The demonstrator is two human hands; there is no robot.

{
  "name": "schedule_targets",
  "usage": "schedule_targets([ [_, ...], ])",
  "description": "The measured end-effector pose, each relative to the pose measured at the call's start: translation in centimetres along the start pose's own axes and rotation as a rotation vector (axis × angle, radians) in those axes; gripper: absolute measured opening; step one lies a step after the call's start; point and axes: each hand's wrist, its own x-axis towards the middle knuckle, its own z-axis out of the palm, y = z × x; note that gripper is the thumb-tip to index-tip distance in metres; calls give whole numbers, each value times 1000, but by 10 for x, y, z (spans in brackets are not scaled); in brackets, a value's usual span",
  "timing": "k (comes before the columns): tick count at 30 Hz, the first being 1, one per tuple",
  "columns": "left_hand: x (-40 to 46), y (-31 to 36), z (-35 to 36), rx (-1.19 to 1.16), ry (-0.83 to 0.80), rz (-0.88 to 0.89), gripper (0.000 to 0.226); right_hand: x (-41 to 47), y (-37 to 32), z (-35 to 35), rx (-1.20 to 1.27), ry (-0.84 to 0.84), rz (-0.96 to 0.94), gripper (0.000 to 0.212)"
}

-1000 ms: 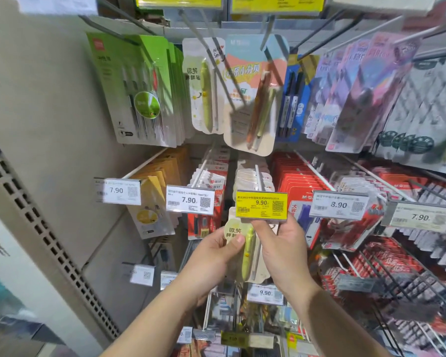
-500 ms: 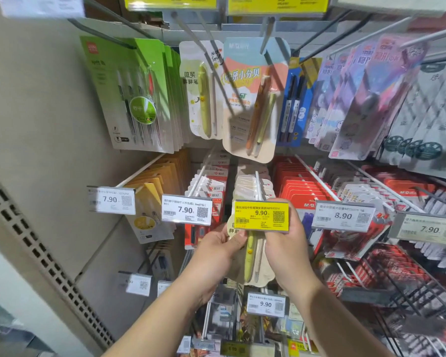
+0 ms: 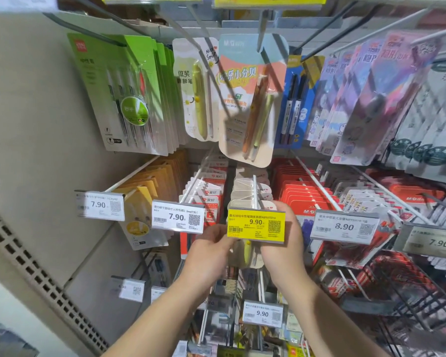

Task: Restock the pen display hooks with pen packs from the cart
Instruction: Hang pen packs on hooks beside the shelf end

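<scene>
While both hands are raised to the middle row of the display, the left hand (image 3: 211,249) grips the left edge of a cream pen pack (image 3: 246,255) holding a yellow-green pen, fingers curled round the card; the right hand (image 3: 285,247) grips the same pack from the right, its fingers reaching up behind the yellow price tag (image 3: 256,224) marked 9.90; the pack's upper part is hidden behind that tag, so whether it sits on the white hook (image 3: 255,194) cannot be told; identical cream packs (image 3: 243,193) hang on that hook just behind; to the left a white tag (image 3: 177,217) reads 7.90 before red-and-white packs (image 3: 208,195); to the right a tag (image 3: 344,226) reads 8.90 before red packs (image 3: 300,189); above hang green packs (image 3: 121,94) and a peach pack (image 3: 251,99).
</scene>
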Motion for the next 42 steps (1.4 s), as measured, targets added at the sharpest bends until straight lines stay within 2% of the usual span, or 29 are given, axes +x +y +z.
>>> schedule_targets([
  [5, -2, -3, -4, 42, -8, 24, 15, 5, 5, -1, -67, 12, -48, 32],
  [8, -11, -6, -11, 99, -4, 74, 5, -1, 5, 0, -99, 51, -25, 37],
  [11, -19, -13, -18, 119, 26, 80, 7, -12, 7, -4, -197, 99, -14, 36],
  [13, -26, -18, -23, 67, -20, 49, 13, -27, 8, -7, -262, 171, -11, 35],
  [17, -39, -36, -27, 7, -141, 29, 7, -66, 17, -14, -354, 300, -29, 35],
  [21, -66, -52, -22, -35, -273, -32, 10, -119, 18, -43, -456, 355, 58, 9],
  [24, -91, -63, -7, -77, -394, -105, 11, -163, 14, -72, -457, 393, 153, 17],
  [28, -129, -69, 40, -118, -539, -179, 15, -214, 20, -132, -502, 521, 244, 13],
  [32, -182, -54, 101, -23, -714, -161, 25, -261, 13, -203, -463, 722, 291, 21],
  [37, -250, -32, 196, -10, -909, -162, 24, -328, 10, -308, -384, 898, 280, 7],
  [39, -283, -28, 240, -16, -962, -202, 19, -358, 9, -354, -374, 972, 294, 17],
  [42, -335, -24, 303, 30, -1056, -223, 11, -402, 4, -421, -321, 1075, 325, 15],
])
